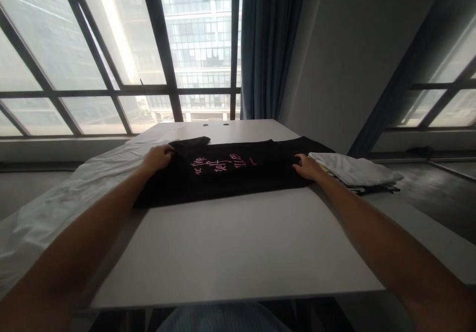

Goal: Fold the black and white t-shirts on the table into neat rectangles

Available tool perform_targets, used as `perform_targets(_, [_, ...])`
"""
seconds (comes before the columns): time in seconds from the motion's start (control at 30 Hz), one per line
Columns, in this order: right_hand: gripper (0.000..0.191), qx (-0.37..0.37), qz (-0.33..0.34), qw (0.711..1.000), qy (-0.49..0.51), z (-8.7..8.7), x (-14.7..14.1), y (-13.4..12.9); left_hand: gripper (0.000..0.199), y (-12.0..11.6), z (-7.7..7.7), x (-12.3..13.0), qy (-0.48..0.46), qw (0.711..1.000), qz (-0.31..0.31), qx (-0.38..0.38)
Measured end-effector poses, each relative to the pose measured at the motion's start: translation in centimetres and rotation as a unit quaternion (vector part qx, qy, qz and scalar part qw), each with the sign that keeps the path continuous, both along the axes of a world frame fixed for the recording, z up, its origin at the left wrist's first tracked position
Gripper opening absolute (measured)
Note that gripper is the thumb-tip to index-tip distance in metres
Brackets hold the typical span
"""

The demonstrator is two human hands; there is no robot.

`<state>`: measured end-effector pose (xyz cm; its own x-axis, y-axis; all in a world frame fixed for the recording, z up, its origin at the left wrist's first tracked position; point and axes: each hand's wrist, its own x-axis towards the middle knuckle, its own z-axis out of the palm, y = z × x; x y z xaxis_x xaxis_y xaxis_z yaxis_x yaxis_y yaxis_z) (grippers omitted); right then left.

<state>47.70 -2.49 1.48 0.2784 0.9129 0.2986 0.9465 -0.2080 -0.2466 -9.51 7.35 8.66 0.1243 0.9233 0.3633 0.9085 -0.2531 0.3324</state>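
A black shirt (pixel 260 175) with pink lettering lies spread sideways across the white table, one sleeve pointing away at the upper left. My left hand (pixel 159 157) is closed on the shirt's left part, near that sleeve. On the right, my right hand (pixel 307 167) pinches the dark fabric between thumb and fingers, close to a folded pile.
A folded pile with a white garment (pixel 355 169) on top sits right of my right hand. White crumpled fabric (pixel 74 193) covers the left side. The white table (pixel 230 252) reaches toward windows and a blue curtain (pixel 266 49).
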Motion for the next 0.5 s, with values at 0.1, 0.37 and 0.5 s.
perform_targets(0.1, [0.045, -0.003, -0.017, 1.0, 0.008, 0.1, 0.4, 0.1, 0.048, 1.5, 0.9, -1.7, -0.025, 0.996, 0.083, 0.035])
perform_targets(0.37, [0.039, -0.049, -0.009, 0.998, 0.025, 0.4, -0.5, -0.3, 0.057, 4.3, -4.1, -4.2, 0.013, 0.987, 0.132, -0.091])
perform_targets(0.5, [0.042, -0.058, -0.008, 0.998, 0.025, 0.5, -0.8, -0.5, 0.068, 6.6, -5.0, -3.4, 0.061, 0.989, 0.097, -0.092])
